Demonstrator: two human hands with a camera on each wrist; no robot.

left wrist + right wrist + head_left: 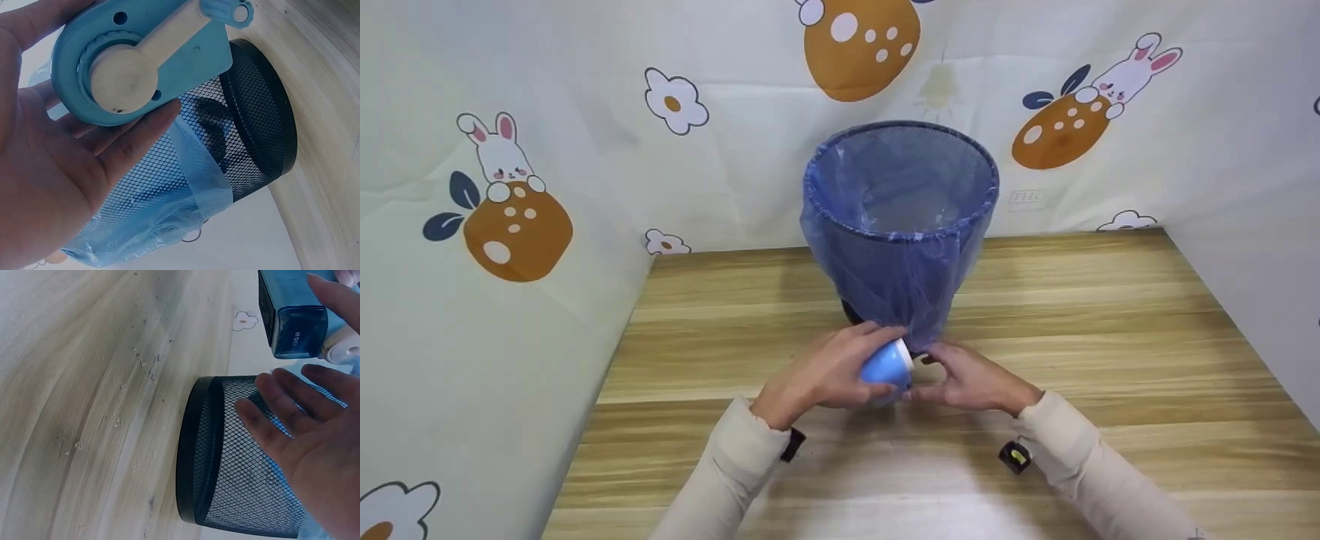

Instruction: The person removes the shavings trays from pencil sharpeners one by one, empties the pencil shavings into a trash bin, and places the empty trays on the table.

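My left hand (832,367) grips a blue hand-crank pencil sharpener (883,369), thumb and fingers around its sides. In the left wrist view the white crank arm (169,35) and its blue knob show on the face. My right hand (971,381) is just right of the sharpener, its fingers extended and spread, thumb tip close by the sharpener's edge. From the right wrist the dark translucent shavings drawer (302,331) is seen in the body. Right behind both hands stands a black mesh waste bin (247,461), lined with a blue plastic bag (896,277).
Pencil shavings (140,360) lie scattered on the wood-patterned tabletop (720,315). White cloth walls (735,172) printed with rabbits and flowers enclose the back and sides. The bin's open rim (901,237) stands well above the hands, near the back wall.
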